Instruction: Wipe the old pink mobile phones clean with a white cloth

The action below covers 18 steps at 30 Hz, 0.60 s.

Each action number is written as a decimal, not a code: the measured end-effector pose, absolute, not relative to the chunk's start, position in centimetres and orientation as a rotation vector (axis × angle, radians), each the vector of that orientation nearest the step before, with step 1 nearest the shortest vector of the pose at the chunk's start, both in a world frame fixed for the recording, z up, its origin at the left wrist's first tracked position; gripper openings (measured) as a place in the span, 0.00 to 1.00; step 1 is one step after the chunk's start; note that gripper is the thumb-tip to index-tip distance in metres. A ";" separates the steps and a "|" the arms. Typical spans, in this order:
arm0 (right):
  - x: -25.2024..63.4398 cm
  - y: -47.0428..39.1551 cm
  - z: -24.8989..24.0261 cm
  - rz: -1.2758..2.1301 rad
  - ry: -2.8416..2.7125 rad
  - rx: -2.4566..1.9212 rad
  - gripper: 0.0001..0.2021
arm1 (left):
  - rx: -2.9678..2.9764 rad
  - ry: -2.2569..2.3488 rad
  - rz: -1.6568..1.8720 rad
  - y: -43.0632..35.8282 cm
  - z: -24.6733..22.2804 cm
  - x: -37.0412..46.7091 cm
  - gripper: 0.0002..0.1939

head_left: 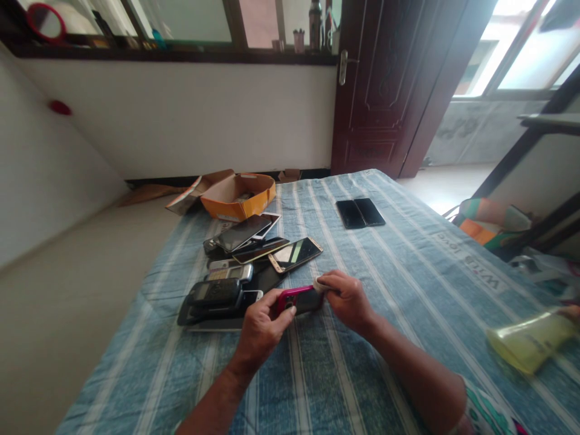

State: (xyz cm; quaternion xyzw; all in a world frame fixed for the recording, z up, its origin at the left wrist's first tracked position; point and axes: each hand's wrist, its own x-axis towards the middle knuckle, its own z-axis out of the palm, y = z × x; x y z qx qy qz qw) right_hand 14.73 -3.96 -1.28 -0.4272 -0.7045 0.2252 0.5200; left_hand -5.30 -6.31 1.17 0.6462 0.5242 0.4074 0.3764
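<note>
My left hand (261,326) grips a mobile phone with a bright pink edge (296,291), its thumb along the near side and its fingers behind. At the phone's far right end, my right hand (348,302) pinches a small wad of white cloth or tissue (319,284) pressed against the edge. Just beyond and left of my hands lies a pile of old phones: a black one (214,293), a silver keypad phone (230,272), a gold-framed smartphone (296,255) and a dark smartphone (244,232) on top. The phone's underside is hidden.
Two dark smartphones (360,213) lie side by side at the back right of the striped blue cloth (408,284). An open orange cardboard box (240,205) stands behind the pile. A translucent yellow packet (530,341) lies at the right. A dark red door (385,84) stands beyond.
</note>
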 end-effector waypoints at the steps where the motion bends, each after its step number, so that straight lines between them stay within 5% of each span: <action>1: 14.8 -3.8 -1.3 0.561 -1.651 -1.035 0.20 | 1.648 1.337 1.049 -6.4 1.1 -5.1 0.12; 18: 17.7 -2.8 0.9 0.620 -1.929 -0.961 0.19 | 2.019 1.425 0.885 -5.9 0.9 -4.4 0.12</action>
